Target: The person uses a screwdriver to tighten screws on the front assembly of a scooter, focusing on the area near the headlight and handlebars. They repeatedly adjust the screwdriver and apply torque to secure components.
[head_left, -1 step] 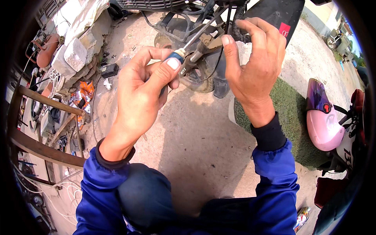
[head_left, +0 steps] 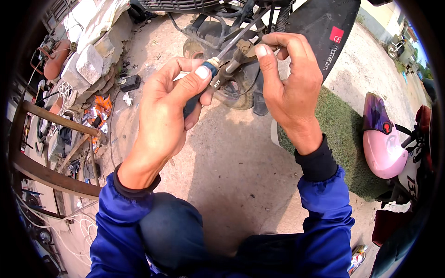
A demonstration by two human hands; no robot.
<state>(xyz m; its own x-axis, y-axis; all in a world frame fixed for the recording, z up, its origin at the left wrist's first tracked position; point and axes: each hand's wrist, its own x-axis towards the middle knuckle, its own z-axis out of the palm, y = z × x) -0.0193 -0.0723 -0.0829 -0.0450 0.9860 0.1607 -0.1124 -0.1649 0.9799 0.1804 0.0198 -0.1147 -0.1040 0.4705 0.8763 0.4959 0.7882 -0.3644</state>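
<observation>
My left hand [head_left: 169, 104] is closed around the dark blue handle of a screwdriver [head_left: 211, 67]. Its long metal shaft slants up and right, its far end among the dark parts under the motorbike [head_left: 220, 28]. To the right, my right hand [head_left: 294, 85] has its fingers curled in, with thumb and forefinger close together. They are beside a worn metal bracket [head_left: 247, 48] and a thin black cable; what they pinch, if anything, is hidden. A ribbed black hose [head_left: 282, 21] runs just above this hand. Below the bracket is a wheel [head_left: 234, 95], partly covered.
Concrete rubble [head_left: 88, 65] and a rusty metal frame [head_left: 58, 120] stand at left, near scattered litter [head_left: 99, 113]. Right of me are a green mat [head_left: 340, 139] and a pink helmet [head_left: 384, 153] with a purple visor. A black panel [head_left: 320, 32] hangs at upper right.
My right hand has moved slightly down and left, its spread fingers curling inward toward the thumb. More of the black panel now shows. My left hand keeps its grip on the screwdriver.
</observation>
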